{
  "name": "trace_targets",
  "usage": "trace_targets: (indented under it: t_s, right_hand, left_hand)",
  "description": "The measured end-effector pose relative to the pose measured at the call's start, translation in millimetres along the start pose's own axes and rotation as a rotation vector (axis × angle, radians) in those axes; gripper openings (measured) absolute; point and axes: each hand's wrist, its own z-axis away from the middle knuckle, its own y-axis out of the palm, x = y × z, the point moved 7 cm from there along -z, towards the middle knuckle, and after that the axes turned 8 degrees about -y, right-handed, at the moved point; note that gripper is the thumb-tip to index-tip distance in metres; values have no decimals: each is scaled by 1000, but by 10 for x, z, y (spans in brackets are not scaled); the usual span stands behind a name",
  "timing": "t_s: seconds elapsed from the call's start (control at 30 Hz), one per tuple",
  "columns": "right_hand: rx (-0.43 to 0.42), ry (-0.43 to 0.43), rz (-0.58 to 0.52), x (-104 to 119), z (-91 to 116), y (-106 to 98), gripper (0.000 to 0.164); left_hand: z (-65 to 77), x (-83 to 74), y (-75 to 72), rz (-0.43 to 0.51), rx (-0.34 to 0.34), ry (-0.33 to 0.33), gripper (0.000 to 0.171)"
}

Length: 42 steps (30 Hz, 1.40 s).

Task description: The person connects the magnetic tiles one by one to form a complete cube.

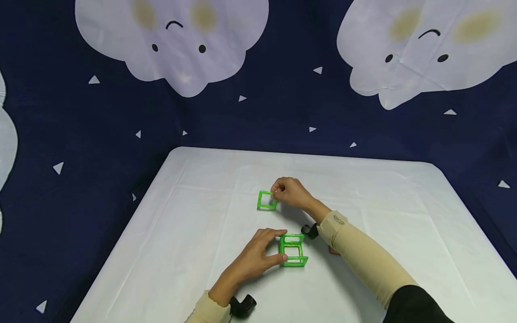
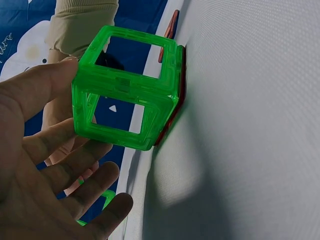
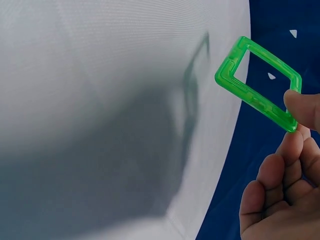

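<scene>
My left hand [image 1: 255, 253] holds a small box of green magnetic tiles [image 2: 122, 85], thumb on its near side and index finger on its far side. Through the square openings I see between its frames; a red tile [image 2: 183, 75] forms its underside against the white table. The other left fingers are spread loosely beside the box. Farther back, my right hand [image 1: 292, 194] pinches a single green square magnetic tile [image 3: 255, 97] by one corner between thumb and fingertips. That tile is held tilted above the tabletop, its shadow falling on the cloth.
A reddish tile [image 1: 334, 251] lies on the white table [image 1: 194, 215] right of the box, mostly hidden under my right sleeve [image 1: 363, 244]. Black wrist mounts [image 1: 243, 306] stick out below both cuffs. A dark blue curtain [image 1: 278, 121] with clouds hangs behind the table's far edge.
</scene>
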Motion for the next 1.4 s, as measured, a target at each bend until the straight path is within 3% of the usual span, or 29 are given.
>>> trace_targets:
  t_s: [0.7, 1.0, 1.4]
  right_hand:
    - [-64, 21, -46, 71, 197, -196, 8]
    - [-98, 91, -86, 77, 355, -300, 10]
    - [-193, 150, -60, -19, 609, -421, 13]
  left_hand:
    - [16, -7, -6, 29, -2, 21, 56]
    - [20, -7, -10, 27, -10, 18, 56]
    - [20, 0, -11, 26, -13, 11, 57]
